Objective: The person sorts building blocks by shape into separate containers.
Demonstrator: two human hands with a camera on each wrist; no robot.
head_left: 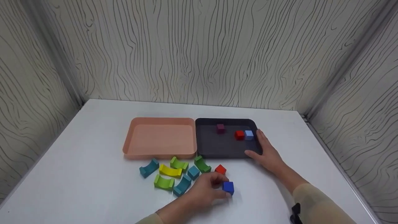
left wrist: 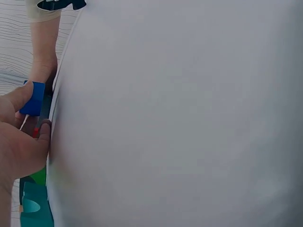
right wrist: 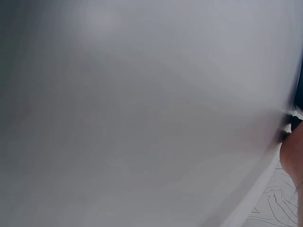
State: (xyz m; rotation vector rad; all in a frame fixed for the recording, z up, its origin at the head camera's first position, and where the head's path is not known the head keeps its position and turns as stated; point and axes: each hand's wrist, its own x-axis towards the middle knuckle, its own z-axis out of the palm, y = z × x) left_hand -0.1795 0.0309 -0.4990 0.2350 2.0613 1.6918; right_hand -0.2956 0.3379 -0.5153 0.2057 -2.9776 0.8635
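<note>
My left hand [head_left: 202, 192] pinches a dark blue cube [head_left: 228, 188] between thumb and fingers, low over the table in front of the trays. In the left wrist view the thumb lies against the blue cube [left wrist: 34, 98]. A red cube [head_left: 220, 169] sits just beyond these fingers. My right hand [head_left: 270, 155] rests at the right edge of the dark tray [head_left: 224, 151], fingers extended along its side and thumb at the near corner. Inside that tray are a maroon cube [head_left: 220, 128], a red cube [head_left: 239, 135] and a light blue cube [head_left: 249, 135].
A pink tray [head_left: 160, 140] stands directly left of the dark one. In front of it lie several curved blocks, among them a yellow one [head_left: 170, 171], a dark green one [head_left: 202, 164] and a teal one [head_left: 182, 185], plus a teal cube [head_left: 193, 172]. Patterned walls enclose the white table.
</note>
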